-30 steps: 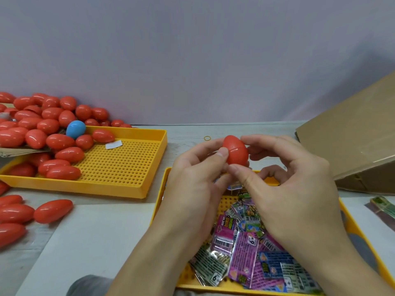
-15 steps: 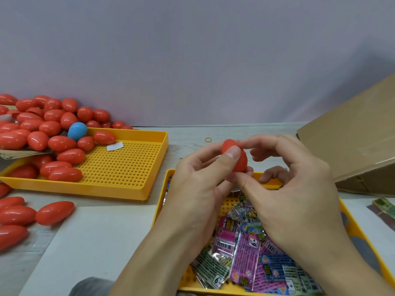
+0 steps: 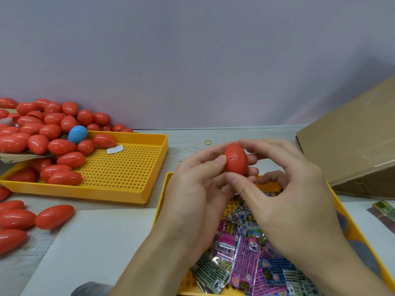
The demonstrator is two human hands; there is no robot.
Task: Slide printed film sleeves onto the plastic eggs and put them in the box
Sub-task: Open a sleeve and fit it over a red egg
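Both hands hold one bare red plastic egg (image 3: 236, 160) upright above the near yellow tray (image 3: 342, 208). My left hand (image 3: 198, 189) grips its left side with thumb and fingers. My right hand (image 3: 284, 189) pinches it, thumb below and forefinger over the top. No sleeve shows on this egg. Printed film sleeves (image 3: 245, 253), pink, green and blue, lie heaped in that tray under my hands. The cardboard box (image 3: 352, 146) stands at the right with its flap sloping up.
A second yellow tray (image 3: 119, 171) at the left holds a heap of red eggs (image 3: 42, 137) and one blue egg (image 3: 77, 134). Loose red eggs (image 3: 53, 216) lie at the left table edge. A white sheet (image 3: 96, 248) covers the near table. A rubber band (image 3: 208, 142) lies behind.
The egg has turned in my fingers and now shows more fully, seam facing me. My left thumb slid from the egg's top down to its left side.
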